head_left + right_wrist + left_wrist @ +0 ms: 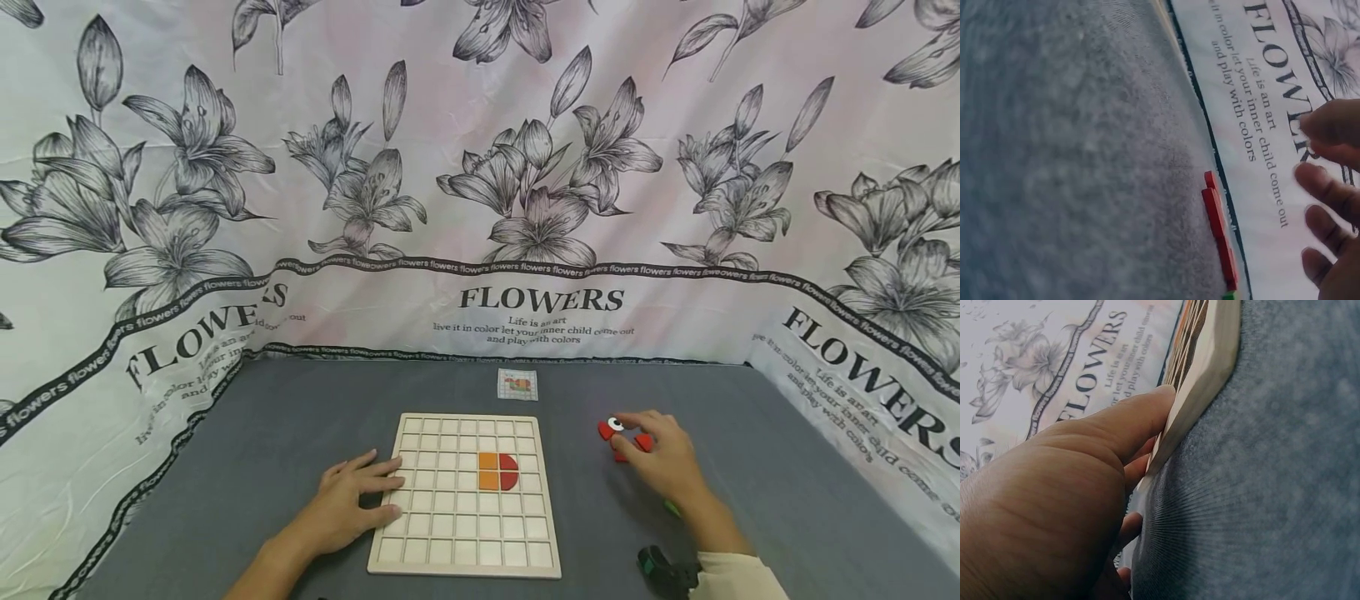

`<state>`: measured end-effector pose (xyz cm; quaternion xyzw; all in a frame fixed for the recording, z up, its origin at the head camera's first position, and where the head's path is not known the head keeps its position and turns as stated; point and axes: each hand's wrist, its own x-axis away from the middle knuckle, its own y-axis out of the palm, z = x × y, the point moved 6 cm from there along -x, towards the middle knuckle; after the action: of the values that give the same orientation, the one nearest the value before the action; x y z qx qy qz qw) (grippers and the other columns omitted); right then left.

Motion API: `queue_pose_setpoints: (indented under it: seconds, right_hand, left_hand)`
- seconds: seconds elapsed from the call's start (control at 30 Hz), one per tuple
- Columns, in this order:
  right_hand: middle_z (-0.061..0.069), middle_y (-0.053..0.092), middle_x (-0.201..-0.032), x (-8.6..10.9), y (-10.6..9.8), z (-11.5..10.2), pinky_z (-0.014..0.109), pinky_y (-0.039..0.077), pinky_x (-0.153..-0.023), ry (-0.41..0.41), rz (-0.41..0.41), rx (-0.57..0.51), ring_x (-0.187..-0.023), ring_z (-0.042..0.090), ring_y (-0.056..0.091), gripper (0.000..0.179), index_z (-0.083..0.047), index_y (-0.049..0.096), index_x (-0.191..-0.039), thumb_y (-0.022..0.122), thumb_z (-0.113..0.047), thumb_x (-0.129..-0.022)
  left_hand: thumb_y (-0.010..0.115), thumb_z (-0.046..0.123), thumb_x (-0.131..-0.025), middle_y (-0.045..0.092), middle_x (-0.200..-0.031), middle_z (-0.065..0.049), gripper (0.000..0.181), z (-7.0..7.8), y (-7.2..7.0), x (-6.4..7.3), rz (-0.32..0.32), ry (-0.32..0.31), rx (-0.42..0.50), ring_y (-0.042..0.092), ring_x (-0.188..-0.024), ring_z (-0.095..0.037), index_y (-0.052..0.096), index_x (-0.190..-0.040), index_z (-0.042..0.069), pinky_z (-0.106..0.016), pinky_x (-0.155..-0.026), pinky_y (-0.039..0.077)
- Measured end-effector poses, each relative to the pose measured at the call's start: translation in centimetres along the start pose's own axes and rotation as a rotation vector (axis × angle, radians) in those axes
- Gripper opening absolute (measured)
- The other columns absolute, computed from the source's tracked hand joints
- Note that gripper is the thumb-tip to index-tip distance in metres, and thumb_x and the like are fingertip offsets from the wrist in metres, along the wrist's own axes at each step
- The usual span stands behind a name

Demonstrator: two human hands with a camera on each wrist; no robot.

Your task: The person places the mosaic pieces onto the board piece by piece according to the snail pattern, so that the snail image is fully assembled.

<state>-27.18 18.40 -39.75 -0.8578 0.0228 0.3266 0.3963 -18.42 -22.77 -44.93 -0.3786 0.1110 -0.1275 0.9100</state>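
Note:
A wooden grid board (427,504) lies on the grey cloth, with two orange squares (489,471) and two red quarter-round pieces (508,472) side by side in its cells. My left hand (348,500) rests at the board's left edge, fingers spread; in the left wrist view the thumb (1141,419) touches the wooden rim. Right of the board, my right hand (660,454) is over several red pieces (1217,219), one bearing a white-and-black eye (616,423). Thumb and fingers are apart in the right wrist view, with no piece seen between them.
Behind the board lies a small picture card (517,384) with a coloured pattern on a grid. A green piece (671,507) is partly hidden by the right forearm. Flower-printed fabric (540,317) walls the back and both sides.

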Motion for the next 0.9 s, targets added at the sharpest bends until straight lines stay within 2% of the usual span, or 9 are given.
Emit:
queue_pose_setpoints:
  seconds: [0.13,0.27,0.6,0.73,0.9]
  right_hand:
    - [0.008,0.067,-0.091,0.5,0.4,1.1,0.041,0.039,-0.063,-0.017,-0.005,0.032,-0.082,0.028,0.052,0.029,-0.003,0.074,-0.104,0.081,-0.006,-0.076]
    - [0.008,0.068,-0.091,0.7,1.0,2.0,0.042,0.039,-0.065,-0.029,-0.048,0.047,-0.081,0.028,0.052,0.033,-0.004,0.074,-0.103,0.082,-0.005,-0.071]
    - [0.012,0.065,-0.102,1.3,1.7,2.9,0.054,0.038,-0.074,0.047,-0.152,0.152,-0.092,0.035,0.050,0.036,-0.007,0.072,-0.108,0.079,-0.012,-0.072]
    - [0.011,0.065,-0.103,1.5,1.8,2.8,0.055,0.038,-0.075,0.034,-0.156,0.168,-0.092,0.035,0.050,0.033,-0.009,0.073,-0.106,0.079,-0.011,-0.074]
    - [0.007,0.067,-0.102,1.5,1.9,2.6,0.054,0.038,-0.076,0.010,-0.146,0.131,-0.093,0.033,0.052,0.030,-0.014,0.075,-0.102,0.081,-0.005,-0.074]
  left_hand:
    - [0.072,0.040,-0.086,0.048,-0.143,-0.003,0.050,0.1,0.0,-0.1,-0.002,0.009,-0.003,0.022,-0.139,-0.039,0.067,-0.125,0.009,-0.063,-0.105,0.002]
    - [0.072,0.040,-0.086,0.049,-0.143,-0.004,0.050,0.1,0.0,-0.1,0.000,0.008,-0.004,0.022,-0.139,-0.039,0.067,-0.125,0.009,-0.063,-0.105,0.003]
    - [0.071,0.042,-0.086,0.048,-0.143,-0.004,0.051,0.0,0.0,0.0,0.000,0.005,-0.006,0.022,-0.139,-0.039,0.067,-0.125,0.009,-0.063,-0.106,0.004]
    - [0.071,0.042,-0.086,0.048,-0.143,-0.005,0.052,0.0,0.1,0.0,-0.005,0.003,-0.009,0.022,-0.139,-0.039,0.067,-0.126,0.009,-0.062,-0.106,0.003]
    - [0.071,0.042,-0.087,0.048,-0.143,-0.006,0.052,0.0,0.1,0.0,-0.008,0.008,-0.005,0.023,-0.139,-0.040,0.066,-0.126,0.008,-0.064,-0.105,0.005]
